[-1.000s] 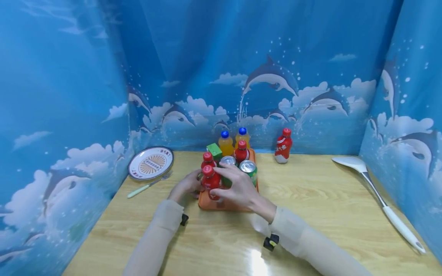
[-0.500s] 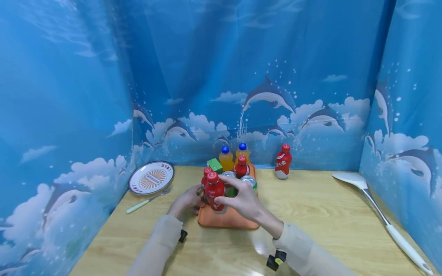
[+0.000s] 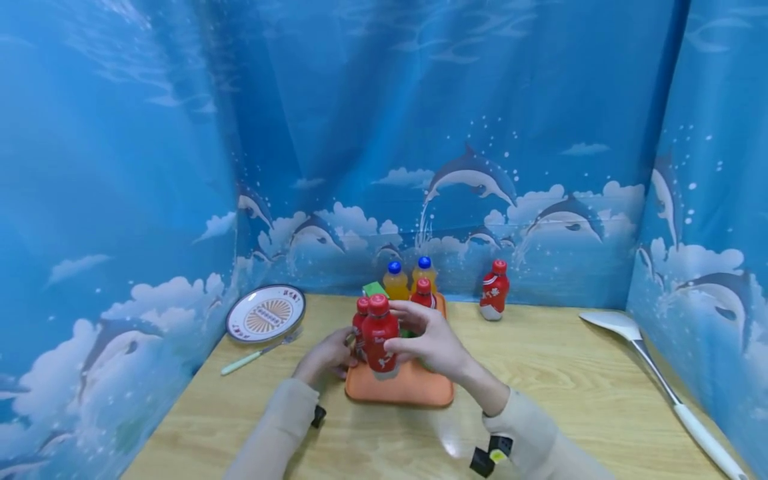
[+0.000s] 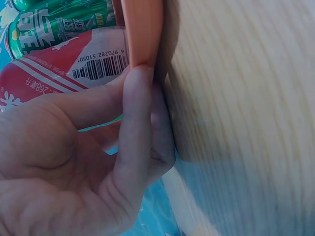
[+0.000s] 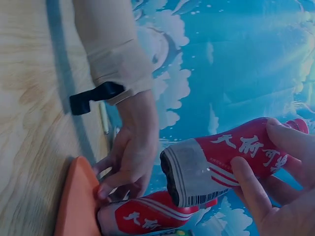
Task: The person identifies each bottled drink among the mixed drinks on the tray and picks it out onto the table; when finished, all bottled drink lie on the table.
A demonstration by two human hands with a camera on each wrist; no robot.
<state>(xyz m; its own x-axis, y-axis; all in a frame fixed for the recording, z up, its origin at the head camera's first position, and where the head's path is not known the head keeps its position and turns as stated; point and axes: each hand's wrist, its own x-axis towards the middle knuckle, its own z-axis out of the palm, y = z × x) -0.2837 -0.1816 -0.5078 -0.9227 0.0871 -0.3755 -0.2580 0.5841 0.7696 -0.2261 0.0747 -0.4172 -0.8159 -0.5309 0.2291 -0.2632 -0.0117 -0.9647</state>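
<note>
My right hand grips a red-capped bottle with thumb and fingers, held upright above the front of an orange tray. In the right wrist view that bottle hangs clear of the tray. My left hand pinches the tray's left rim, as the left wrist view shows with thumb and fingers on the orange edge. Beside it a second red bottle stands on the tray. Behind are another red bottle and a green box; the right hand hides most of the cans.
Two orange drinks with blue caps stand at the tray's back. A red bottle stands alone to the right. At left lie a patterned plate and a green-handled fork; a white-handled spatula lies far right.
My right hand has lifted the front red bottle and brought it slightly right and toward me. The left hand stays at the tray's left side. The head view has tilted up.
</note>
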